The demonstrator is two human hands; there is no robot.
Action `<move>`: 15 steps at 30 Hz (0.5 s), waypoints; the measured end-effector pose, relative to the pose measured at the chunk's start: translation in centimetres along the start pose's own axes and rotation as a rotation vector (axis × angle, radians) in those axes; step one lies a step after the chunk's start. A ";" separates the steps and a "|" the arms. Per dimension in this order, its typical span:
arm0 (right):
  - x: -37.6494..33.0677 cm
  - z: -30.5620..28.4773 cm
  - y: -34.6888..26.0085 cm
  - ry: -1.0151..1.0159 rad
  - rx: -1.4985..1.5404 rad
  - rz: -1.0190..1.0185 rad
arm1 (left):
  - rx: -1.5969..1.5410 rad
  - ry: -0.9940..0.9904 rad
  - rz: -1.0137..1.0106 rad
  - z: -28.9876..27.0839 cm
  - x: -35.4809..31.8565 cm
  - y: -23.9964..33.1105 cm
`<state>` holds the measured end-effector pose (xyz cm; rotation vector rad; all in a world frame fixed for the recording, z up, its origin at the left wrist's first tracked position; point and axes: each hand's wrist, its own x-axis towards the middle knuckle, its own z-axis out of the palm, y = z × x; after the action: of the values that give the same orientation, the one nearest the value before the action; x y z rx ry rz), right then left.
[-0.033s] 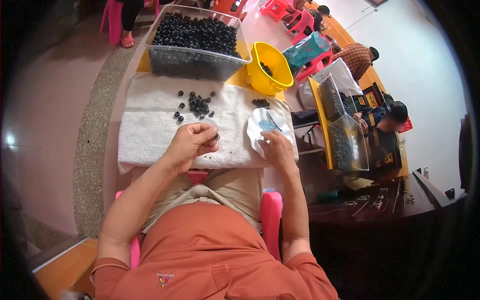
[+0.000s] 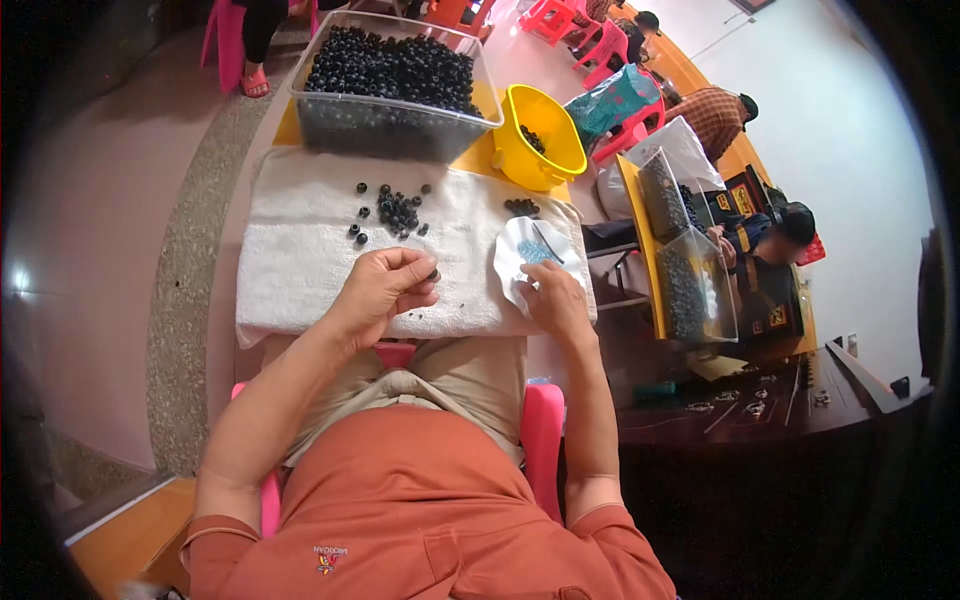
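Note:
A small round black bead point(image 2: 434, 275) shows at the fingertips of my left hand point(image 2: 385, 290), which pinches it between thumb and fingers above the white towel point(image 2: 290, 260). My right hand point(image 2: 555, 297) reaches over a white wavy-edged dish point(image 2: 508, 237), thumb and fingers drawn together; whatever they grip is too small or hidden to make out. Tiny light-blue pieces point(image 2: 533, 250) lie in the dish, with a thin dark stick point(image 2: 547, 241) near its far rim. A loose group of black beads point(image 2: 398, 214) rests on the towel beyond my left hand.
At the table's far side stand a clear bin point(image 2: 395, 125) full of black beads and a yellow basin point(image 2: 515, 160) with some inside. A dark bead cluster point(image 2: 521, 207) lies near the dish. To the right, a person point(image 2: 785, 235) sits by clear bins point(image 2: 700, 290).

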<state>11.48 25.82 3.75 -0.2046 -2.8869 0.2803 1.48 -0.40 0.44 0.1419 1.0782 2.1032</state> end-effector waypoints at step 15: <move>1.9 1.4 1.6 -0.113 -0.018 0.003 | -0.067 -0.004 -0.009 0.2 -0.2 -0.1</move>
<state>9.49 27.44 2.53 -0.2027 -3.0023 0.2748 1.74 -0.37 0.55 0.1088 1.0032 2.1275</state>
